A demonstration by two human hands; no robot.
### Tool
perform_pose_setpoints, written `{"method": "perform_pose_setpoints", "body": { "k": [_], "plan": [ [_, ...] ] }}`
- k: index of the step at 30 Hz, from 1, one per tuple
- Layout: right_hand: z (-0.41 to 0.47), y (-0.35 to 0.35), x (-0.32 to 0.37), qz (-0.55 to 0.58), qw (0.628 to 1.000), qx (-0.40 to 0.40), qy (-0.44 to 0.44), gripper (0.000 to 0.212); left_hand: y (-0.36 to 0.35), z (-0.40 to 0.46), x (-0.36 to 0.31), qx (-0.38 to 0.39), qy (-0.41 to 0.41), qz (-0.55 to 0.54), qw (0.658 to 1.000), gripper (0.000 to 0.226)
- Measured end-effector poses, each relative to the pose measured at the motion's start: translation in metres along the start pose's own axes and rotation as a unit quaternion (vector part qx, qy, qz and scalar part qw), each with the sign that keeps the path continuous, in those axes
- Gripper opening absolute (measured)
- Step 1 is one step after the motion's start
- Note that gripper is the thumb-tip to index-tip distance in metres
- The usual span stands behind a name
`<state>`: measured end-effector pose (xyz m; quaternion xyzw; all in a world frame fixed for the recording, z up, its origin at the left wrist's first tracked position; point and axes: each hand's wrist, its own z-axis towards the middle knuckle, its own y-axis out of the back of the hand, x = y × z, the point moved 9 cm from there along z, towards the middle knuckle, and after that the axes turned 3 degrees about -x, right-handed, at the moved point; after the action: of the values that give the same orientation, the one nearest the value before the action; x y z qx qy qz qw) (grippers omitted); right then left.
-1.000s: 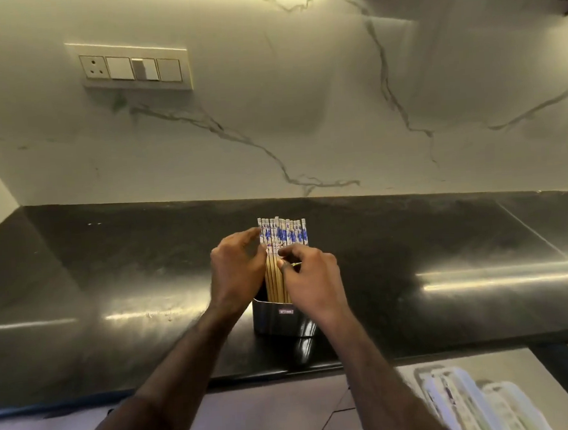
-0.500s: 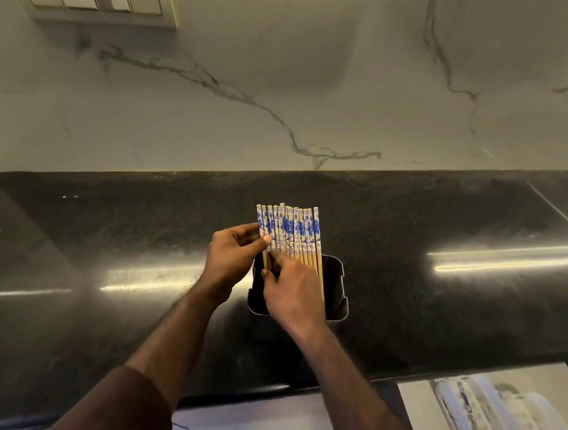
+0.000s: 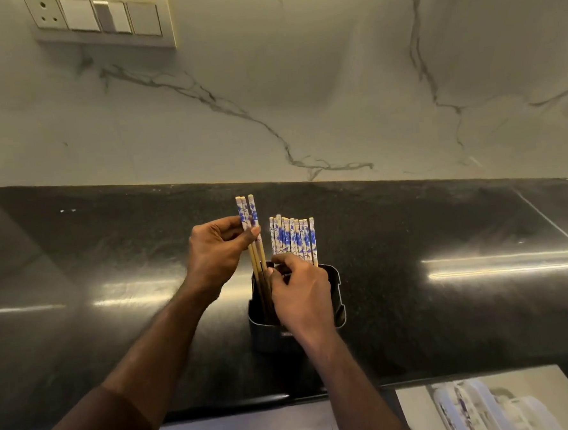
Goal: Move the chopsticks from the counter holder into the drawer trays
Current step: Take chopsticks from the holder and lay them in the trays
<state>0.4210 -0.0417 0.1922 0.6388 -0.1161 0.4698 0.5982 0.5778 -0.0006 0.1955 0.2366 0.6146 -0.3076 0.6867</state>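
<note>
Pinched between thumb and fingers, the left hand's (image 3: 216, 249) grip is pressed on a few chopsticks (image 3: 251, 236) that half a second ago stood packed with the rest and now rise clear of the bunch (image 3: 293, 239), their lower ends still inside the holder (image 3: 335, 291) on the desk (image 3: 447, 304); I judge the first lot nearly free for the drawer trays (image 3: 480, 405) at five o'clock. At the right, the right hand's (image 3: 302, 293) grip is curled on the bunch's shafts, steadying them. Every stick stands near upright, long axis six to twelve, blue-patterned ends toward twelve.
</note>
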Motion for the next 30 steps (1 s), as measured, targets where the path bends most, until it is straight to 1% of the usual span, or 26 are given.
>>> {"method": "perform_pose_setpoints", "body": {
  "k": [3, 6, 9, 11, 14, 17, 21, 25, 30],
  "plan": [
    [-0.002, 0.020, 0.019, 0.027, 0.999, -0.026, 0.015, 0.035, 0.004, -0.004, -0.056, 0.013, -0.057, -0.026, 0.998, 0.024],
    [-0.009, 0.038, 0.041, 0.038, 0.997, -0.038, 0.049, 0.030, -0.003, -0.015, -0.111, 0.059, -0.090, -0.058, 0.992, 0.022],
    [-0.023, 0.058, 0.059, 0.078, 0.993, -0.041, 0.076, 0.023, -0.007, -0.030, -0.152, 0.073, -0.099, -0.083, 0.989, 0.025],
    [-0.036, 0.071, 0.061, 0.111, 0.991, -0.036, 0.067, 0.023, -0.013, -0.042, -0.169, 0.082, -0.100, -0.098, 0.987, 0.028],
    [-0.056, 0.090, 0.055, 0.161, 0.986, -0.006, 0.054, 0.020, -0.027, -0.059, -0.178, 0.103, -0.081, -0.117, 0.984, 0.031],
    [-0.077, 0.113, 0.036, 0.195, 0.980, 0.012, 0.031, 0.016, -0.053, -0.078, -0.170, 0.127, -0.052, -0.115, 0.984, 0.031],
    [-0.100, 0.144, -0.015, 0.173, 0.985, -0.009, -0.012, 0.012, -0.104, -0.107, -0.144, 0.179, -0.003, -0.130, 0.975, 0.030],
    [-0.132, 0.176, -0.092, 0.135, 0.987, -0.027, -0.077, 0.012, -0.175, -0.149, -0.099, 0.219, 0.041, -0.112, 0.968, 0.031],
    [-0.178, 0.217, -0.215, 0.034, 0.981, -0.017, -0.192, 0.013, -0.271, -0.221, -0.013, 0.258, 0.105, -0.033, 0.960, 0.020]
  ]
}}
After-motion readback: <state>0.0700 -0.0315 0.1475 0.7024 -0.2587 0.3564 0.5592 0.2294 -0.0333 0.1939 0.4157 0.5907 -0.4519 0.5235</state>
